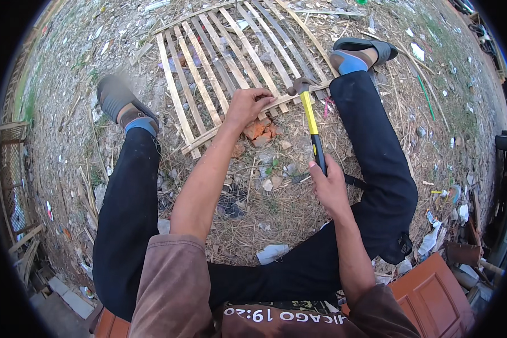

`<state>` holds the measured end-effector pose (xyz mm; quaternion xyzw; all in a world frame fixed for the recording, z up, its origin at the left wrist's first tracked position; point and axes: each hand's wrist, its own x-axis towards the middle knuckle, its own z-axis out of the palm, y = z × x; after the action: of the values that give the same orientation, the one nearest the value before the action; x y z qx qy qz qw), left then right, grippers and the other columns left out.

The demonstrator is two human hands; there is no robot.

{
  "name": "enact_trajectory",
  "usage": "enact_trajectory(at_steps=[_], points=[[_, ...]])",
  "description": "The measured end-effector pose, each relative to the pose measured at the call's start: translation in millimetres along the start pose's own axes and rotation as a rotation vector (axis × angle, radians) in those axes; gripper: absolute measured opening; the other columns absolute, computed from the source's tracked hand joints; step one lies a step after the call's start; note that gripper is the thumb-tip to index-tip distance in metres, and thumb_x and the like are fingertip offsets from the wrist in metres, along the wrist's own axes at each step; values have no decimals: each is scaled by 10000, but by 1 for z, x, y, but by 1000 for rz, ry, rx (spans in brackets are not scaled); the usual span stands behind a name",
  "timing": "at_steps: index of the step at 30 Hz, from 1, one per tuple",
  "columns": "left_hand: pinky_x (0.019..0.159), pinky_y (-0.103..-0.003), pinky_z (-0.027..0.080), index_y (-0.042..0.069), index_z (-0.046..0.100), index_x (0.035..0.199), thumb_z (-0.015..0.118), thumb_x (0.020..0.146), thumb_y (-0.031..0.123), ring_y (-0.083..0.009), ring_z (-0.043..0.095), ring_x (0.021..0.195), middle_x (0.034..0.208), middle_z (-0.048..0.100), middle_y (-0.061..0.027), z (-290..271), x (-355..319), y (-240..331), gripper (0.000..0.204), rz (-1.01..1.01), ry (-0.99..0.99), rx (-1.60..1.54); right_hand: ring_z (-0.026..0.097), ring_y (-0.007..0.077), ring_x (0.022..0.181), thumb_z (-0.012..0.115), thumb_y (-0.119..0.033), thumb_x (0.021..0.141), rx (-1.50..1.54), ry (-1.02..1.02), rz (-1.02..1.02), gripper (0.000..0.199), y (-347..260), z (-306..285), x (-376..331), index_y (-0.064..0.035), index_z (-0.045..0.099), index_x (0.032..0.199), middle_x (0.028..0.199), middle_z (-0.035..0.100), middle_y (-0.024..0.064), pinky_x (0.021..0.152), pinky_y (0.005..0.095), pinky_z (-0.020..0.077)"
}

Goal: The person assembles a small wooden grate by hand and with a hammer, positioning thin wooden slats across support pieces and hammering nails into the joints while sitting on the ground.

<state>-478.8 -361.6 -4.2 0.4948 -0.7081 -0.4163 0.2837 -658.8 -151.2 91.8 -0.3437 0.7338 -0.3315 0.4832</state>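
My right hand (328, 185) is wrapped round the black lower handle of a claw hammer (308, 112) with a yellow upper shaft. The hammer's metal head is up beside the near crossbar of a slatted wooden frame (211, 67), right of my left hand. My left hand (249, 107) rests on that same crossbar, thumb and fingers drawn together in a pinch. Whatever it pinches, if anything, is too small to make out. Thin, pale slats run across the frame, which lies on the ground between my feet. Broken orange brick (260, 131) lies under its near edge.
My legs in black trousers (127, 208) spread to both sides, with sandals (118, 96) beside the frame. Dry grass, stones and litter cover the ground. A reddish-brown panelled board (434, 293) lies at lower right. A wood-and-mesh frame (14, 174) stands at far left.
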Motion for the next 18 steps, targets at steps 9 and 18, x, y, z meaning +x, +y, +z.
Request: enact_trajectory(at_steps=[9, 18], points=[[605, -302, 488, 37, 762, 994, 782, 858, 239, -113, 600, 603, 737, 718, -89, -4, -3, 5, 244, 15, -18, 27, 517, 206, 606, 617, -280, 979, -201, -30, -143, 287, 11, 8, 10, 3, 566, 979, 679, 537, 95, 588, 384, 416], [666, -344, 529, 32, 766, 952, 782, 830, 205, -237, 699, 688, 806, 735, -141, -1, -1, -1, 212, 47, 4, -6, 529, 213, 589, 616, -282, 981, -271, -17, -197, 289, 2, 10, 7, 1, 561, 976, 667, 544, 108, 572, 387, 418]])
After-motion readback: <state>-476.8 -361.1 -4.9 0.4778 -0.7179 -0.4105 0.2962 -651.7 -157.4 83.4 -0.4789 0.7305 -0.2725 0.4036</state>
